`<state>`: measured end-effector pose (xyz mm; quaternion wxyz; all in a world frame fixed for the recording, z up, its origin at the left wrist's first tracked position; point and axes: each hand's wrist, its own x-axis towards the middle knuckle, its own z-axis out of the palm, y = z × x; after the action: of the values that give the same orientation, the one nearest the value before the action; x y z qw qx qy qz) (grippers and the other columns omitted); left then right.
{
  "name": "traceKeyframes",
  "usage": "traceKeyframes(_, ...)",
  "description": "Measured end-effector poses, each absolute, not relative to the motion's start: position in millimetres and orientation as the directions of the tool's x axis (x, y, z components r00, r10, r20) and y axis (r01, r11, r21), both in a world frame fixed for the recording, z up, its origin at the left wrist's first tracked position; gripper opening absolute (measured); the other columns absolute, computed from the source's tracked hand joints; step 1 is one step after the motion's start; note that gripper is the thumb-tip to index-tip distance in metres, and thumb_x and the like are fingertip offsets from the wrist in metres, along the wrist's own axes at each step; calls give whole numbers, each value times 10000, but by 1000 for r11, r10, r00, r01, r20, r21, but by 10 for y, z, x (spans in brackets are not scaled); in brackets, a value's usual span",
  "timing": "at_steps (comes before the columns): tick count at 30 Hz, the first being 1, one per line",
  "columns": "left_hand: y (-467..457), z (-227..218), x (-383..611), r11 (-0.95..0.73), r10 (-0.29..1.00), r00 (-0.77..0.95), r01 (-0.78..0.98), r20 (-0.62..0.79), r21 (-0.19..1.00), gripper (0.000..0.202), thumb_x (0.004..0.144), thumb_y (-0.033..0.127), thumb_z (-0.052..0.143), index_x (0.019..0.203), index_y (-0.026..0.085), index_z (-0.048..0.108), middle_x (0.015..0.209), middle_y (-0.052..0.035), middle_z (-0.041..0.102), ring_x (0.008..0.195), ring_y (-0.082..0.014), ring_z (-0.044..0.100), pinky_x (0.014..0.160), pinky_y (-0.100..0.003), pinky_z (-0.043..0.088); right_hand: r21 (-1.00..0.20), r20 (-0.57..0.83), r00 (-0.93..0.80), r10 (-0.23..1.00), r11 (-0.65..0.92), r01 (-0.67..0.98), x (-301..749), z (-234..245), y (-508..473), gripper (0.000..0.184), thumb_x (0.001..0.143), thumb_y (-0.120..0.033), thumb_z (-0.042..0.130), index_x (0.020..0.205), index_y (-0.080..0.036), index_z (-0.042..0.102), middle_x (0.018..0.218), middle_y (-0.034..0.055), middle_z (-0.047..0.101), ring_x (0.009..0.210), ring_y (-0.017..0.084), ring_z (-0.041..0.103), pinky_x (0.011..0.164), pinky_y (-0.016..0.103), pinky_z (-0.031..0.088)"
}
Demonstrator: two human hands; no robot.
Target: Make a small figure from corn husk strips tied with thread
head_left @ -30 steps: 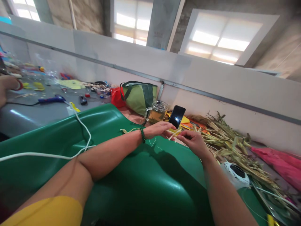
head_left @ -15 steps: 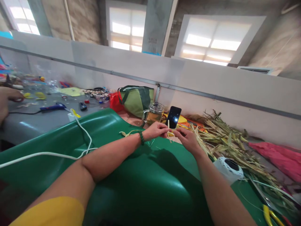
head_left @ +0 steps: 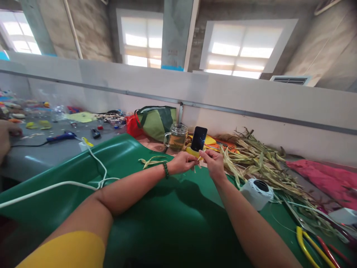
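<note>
My left hand (head_left: 182,163), with a green bead bracelet at the wrist, pinches a pale strip of corn husk (head_left: 198,158) between thumb and fingers. My right hand (head_left: 213,160) closes its thumb and forefinger on the upper end of that same strip. Both hands meet above the green mat (head_left: 156,208), and short pale ends hang below the fingers. Loose husk strips (head_left: 152,161) lie on the mat beside my left wrist. Just behind the hands a phone (head_left: 199,138) leans upright in a yellow holder (head_left: 192,150).
A glass mug (head_left: 177,137) of liquid stands behind my left hand, before a green bag (head_left: 158,121). Dried husks (head_left: 259,160) pile up at right, near a thread spool (head_left: 258,193) and yellow-handled scissors (head_left: 305,242). A white cable (head_left: 69,182) crosses left, near a blue glue gun (head_left: 61,137) and another person's hand (head_left: 9,130).
My right hand has turned more upright and come closer to my left, taking the strip's upper end. The view has shifted slightly right.
</note>
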<state>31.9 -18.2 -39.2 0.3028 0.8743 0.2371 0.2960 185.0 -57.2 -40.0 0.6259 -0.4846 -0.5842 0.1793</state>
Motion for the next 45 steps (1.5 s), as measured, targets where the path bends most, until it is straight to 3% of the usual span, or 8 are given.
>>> traceKeyframes(4,-175,-470,332,-764,610,674,361,416,535,242,793,229,574,581,127,630,559,-16,619,539,-100,508,551,-210,334,-809,535,173,827,442,387,1857,-416,-522,407,663,-508,616,456,-187,475,437,-38,386,455,90,334,473,255,266)
traceKeyframes(10,-1,-457,262,-350,750,614,52,246,935,549,842,591,453,930,102,687,638,-42,649,629,-141,596,600,-231,407,-872,449,158,879,394,289,1916,-424,-413,451,632,-607,621,506,-180,547,463,-10,491,442,95,377,462,251,302)
traceKeyframes(14,-1,-383,234,-123,809,565,-104,161,987,659,786,677,483,1036,97,671,686,-62,661,674,-153,607,641,-253,422,-907,420,248,873,397,139,1935,-397,-405,476,606,-646,642,569,-173,603,530,14,564,446,96,401,475,257,349)
traceKeyframes(19,-53,-405,306,129,823,567,-248,36,960,592,656,634,680,926,107,665,610,-22,623,565,-119,558,606,-246,416,-870,493,225,840,469,154,1884,-386,-441,471,637,-650,639,649,-180,630,583,19,599,525,126,484,551,272,423)
traceKeyframes(28,-109,-348,278,-69,784,593,-210,183,975,539,531,538,804,800,87,681,602,-10,641,533,-72,528,557,-201,377,-795,566,171,807,479,373,1929,-418,-434,534,746,-696,513,701,-174,614,597,25,607,546,145,527,556,271,434)
traceKeyframes(33,-41,-347,267,-18,814,565,-209,136,978,615,452,585,810,779,92,644,625,-16,650,578,-109,590,596,-230,431,-615,477,-197,857,485,622,1937,-415,-485,530,837,-626,426,598,-178,577,543,6,546,520,130,478,506,244,332)
traceKeyframes(39,2,-324,245,-264,735,627,-82,256,961,515,588,574,739,711,93,604,539,21,554,488,-68,467,502,-208,333,-527,464,-324,825,551,647,1877,-424,-532,430,887,-500,393,710,-188,630,615,9,566,575,139,481,561,249,332)
traceKeyframes(45,-7,-293,225,-470,638,699,21,323,883,390,713,486,644,645,109,571,547,29,503,519,-68,407,512,-212,292,-530,467,-319,825,549,646,1908,-436,-512,413,837,-465,459,534,-185,473,500,-20,455,498,109,381,506,241,270)
